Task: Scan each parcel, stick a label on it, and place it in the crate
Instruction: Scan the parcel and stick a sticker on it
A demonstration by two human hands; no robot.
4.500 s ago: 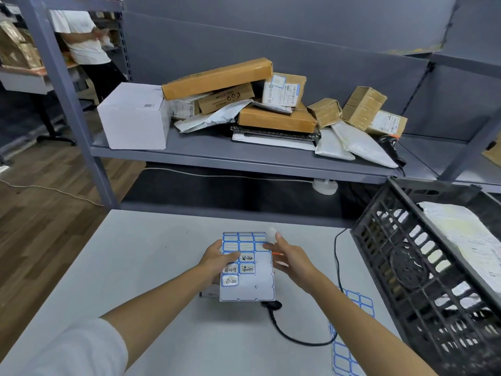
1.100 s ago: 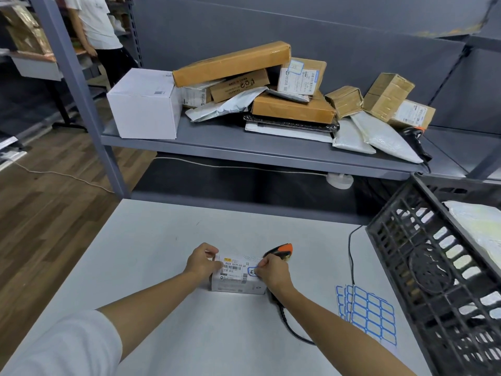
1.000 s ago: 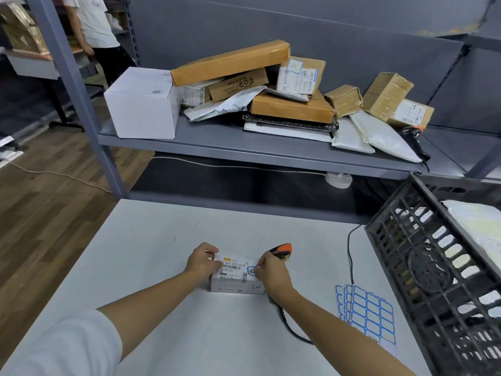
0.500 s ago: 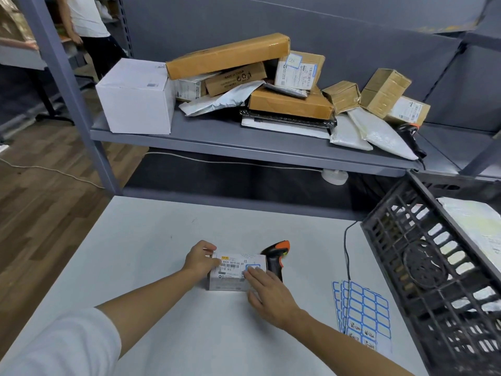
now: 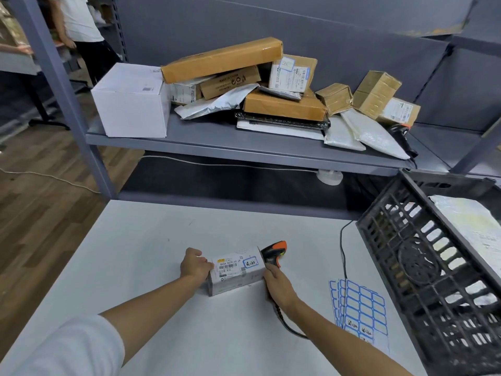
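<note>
Item: labelled parcel (image 5: 235, 270), long axis nine-to-three. Our left hand (image 5: 195, 265) and right hand (image 5: 277, 281) clasp its ends; crate (image 5: 423, 256) lies at three o'clock, nearer our right.

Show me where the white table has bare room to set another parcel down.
Bare: the table left of the left hand, and its far strip toward the shelf. Crowded: the right side, with the small parcel, scanner, label sheets and crate.
</note>
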